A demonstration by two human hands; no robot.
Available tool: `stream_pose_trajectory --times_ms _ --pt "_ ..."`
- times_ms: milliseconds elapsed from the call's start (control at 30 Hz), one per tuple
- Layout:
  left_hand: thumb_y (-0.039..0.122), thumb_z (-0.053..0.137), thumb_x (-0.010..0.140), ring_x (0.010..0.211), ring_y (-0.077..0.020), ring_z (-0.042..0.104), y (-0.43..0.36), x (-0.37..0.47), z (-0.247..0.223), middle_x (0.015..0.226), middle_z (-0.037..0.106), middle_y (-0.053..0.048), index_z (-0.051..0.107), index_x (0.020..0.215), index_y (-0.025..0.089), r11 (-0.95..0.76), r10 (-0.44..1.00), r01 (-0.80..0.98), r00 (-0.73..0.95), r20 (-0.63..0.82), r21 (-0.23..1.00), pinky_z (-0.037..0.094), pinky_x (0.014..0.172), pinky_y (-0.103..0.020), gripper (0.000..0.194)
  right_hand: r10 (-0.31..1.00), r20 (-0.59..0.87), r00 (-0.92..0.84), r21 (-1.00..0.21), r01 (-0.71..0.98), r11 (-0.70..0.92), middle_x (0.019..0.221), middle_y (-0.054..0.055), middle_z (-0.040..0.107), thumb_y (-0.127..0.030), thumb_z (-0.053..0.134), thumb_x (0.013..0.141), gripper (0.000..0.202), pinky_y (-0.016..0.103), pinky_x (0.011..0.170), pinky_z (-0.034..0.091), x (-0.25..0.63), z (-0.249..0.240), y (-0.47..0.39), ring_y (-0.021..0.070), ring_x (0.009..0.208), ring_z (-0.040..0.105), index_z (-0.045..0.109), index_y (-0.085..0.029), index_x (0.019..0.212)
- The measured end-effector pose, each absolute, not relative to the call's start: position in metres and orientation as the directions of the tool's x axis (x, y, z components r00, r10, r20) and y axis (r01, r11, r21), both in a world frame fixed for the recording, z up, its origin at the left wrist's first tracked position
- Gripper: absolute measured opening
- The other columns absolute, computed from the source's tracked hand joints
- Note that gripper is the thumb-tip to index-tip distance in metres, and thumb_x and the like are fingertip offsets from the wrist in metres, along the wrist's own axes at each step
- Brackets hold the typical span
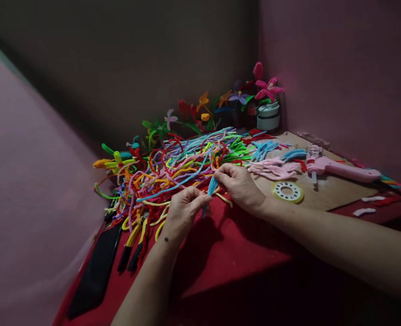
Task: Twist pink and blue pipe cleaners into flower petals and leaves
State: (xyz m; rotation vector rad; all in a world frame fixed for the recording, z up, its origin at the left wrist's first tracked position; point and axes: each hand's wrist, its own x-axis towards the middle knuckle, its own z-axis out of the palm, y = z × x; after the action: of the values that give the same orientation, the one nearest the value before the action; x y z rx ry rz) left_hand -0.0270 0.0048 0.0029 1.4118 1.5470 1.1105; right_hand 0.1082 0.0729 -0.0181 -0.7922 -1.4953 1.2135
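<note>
Between my two hands is a folded blue pipe cleaner [212, 185], held above the red tabletop. My left hand [186, 209] pinches its lower end, and a short tip pokes out below the fingers. My right hand [236, 184] grips the upper end between thumb and forefinger. Just behind the hands lies a big tangled pile of coloured pipe cleaners [183, 170]. A pale yellow pipe cleaner [223, 200] shows under my right hand.
On a brown board [326, 194] at right lie a pink glue gun [346, 170], a yellow-and-white ring [288, 192], pink pieces [275, 168] and blue pieces [264, 148]. Pliers [131, 251] and a black phone-like slab [97, 271] rest at left. Pipe-cleaner flowers [270, 88] stand behind.
</note>
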Motion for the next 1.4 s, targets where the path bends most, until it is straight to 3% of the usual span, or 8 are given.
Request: stream_pose_trajectory --times_ms 367,567,667,833,900,1000,1100,1400 --pt "0.030 0.062 0.072 0.058 -0.0113 0.055 0.003 -0.033 0.004 0.068 0.064 -0.002 0.062 0.076 0.014 -0.006 1.000 0.338 -0.020 0.014 0.941 0.041 0.057 -0.022 0.017 0.891 0.264 -0.370 -0.961 -0.184 0.208 0.057 -0.003 0.050 -0.027 0.058 0.073 0.016 0.021 0.051 0.033 0.109 -0.013 0.069 0.0070 0.052 0.043 0.054 -0.013 0.065" --pt "0.032 0.060 0.073 0.052 -0.0098 0.051 0.003 -0.031 0.004 0.058 0.061 -0.002 0.060 0.066 0.012 0.014 0.997 0.361 -0.076 0.015 0.933 0.039 0.053 -0.021 0.020 0.834 0.200 -0.514 -0.975 -0.190 0.117 0.059 0.000 0.054 -0.037 0.058 0.073 0.026 0.022 0.050 0.034 0.113 -0.015 0.073 0.0081 0.051 0.044 0.059 -0.011 0.071" --pt "0.029 0.060 0.072 0.047 -0.0090 0.049 0.002 -0.026 0.004 0.052 0.059 -0.001 0.056 0.062 0.013 0.049 0.995 0.346 -0.102 -0.015 0.937 0.037 0.049 -0.020 0.019 0.859 0.305 -0.410 -0.942 0.001 0.335 0.057 0.000 0.052 -0.029 0.057 0.074 0.018 0.024 0.051 0.033 0.112 -0.016 0.071 0.0096 0.052 0.043 0.058 -0.013 0.066" --pt "0.029 0.060 0.071 0.041 -0.0076 0.047 -0.001 -0.016 0.005 0.046 0.054 0.002 0.052 0.057 0.014 0.060 0.988 0.250 -0.150 -0.023 0.966 0.036 0.046 -0.019 0.022 0.617 0.742 -0.262 -0.570 0.237 0.787 0.067 0.004 0.052 -0.021 0.051 0.077 0.017 0.029 0.067 0.036 0.107 -0.015 0.069 0.0148 0.069 0.046 0.053 -0.015 0.062" --pt "0.030 0.060 0.071 0.041 -0.0083 0.049 -0.002 -0.018 0.003 0.047 0.054 0.002 0.053 0.058 0.014 0.062 0.988 0.172 -0.151 -0.036 0.983 0.038 0.047 -0.020 0.022 0.697 0.655 -0.291 -0.682 0.170 0.711 0.065 0.004 0.052 -0.025 0.051 0.079 0.019 0.028 0.064 0.036 0.105 -0.013 0.070 0.0136 0.066 0.046 0.053 -0.015 0.063" --pt "0.033 0.061 0.071 0.042 -0.0088 0.050 -0.003 -0.025 -0.001 0.048 0.055 0.001 0.053 0.059 0.013 0.055 0.984 0.104 -0.177 -0.037 0.993 0.039 0.048 -0.021 0.024 0.861 0.287 -0.420 -0.956 -0.063 0.288 0.061 0.001 0.052 -0.039 0.050 0.080 0.030 0.024 0.054 0.035 0.103 -0.010 0.073 0.0097 0.055 0.045 0.055 -0.013 0.066" --pt "0.036 0.061 0.071 0.042 -0.0090 0.050 -0.002 -0.030 -0.005 0.049 0.057 0.000 0.055 0.060 0.013 0.038 0.982 0.098 -0.190 -0.019 0.994 0.039 0.047 -0.021 0.026 0.830 0.123 -0.545 -0.980 -0.199 0.015 0.063 0.001 0.055 -0.041 0.056 0.075 0.031 0.023 0.053 0.035 0.101 -0.010 0.071 0.0081 0.053 0.046 0.058 -0.011 0.069" --pt "0.032 0.071 0.061 0.068 -0.0127 0.058 0.003 -0.038 0.007 0.082 0.065 -0.004 0.063 0.091 0.014 -0.099 0.942 0.218 -0.293 0.161 0.971 0.045 0.062 -0.023 0.036 0.819 0.091 -0.566 -0.996 -0.070 0.062 0.054 -0.002 0.050 -0.031 0.059 0.072 0.025 0.023 0.056 0.034 0.098 0.006 0.055 0.0072 0.053 0.043 0.057 -0.011 0.057"
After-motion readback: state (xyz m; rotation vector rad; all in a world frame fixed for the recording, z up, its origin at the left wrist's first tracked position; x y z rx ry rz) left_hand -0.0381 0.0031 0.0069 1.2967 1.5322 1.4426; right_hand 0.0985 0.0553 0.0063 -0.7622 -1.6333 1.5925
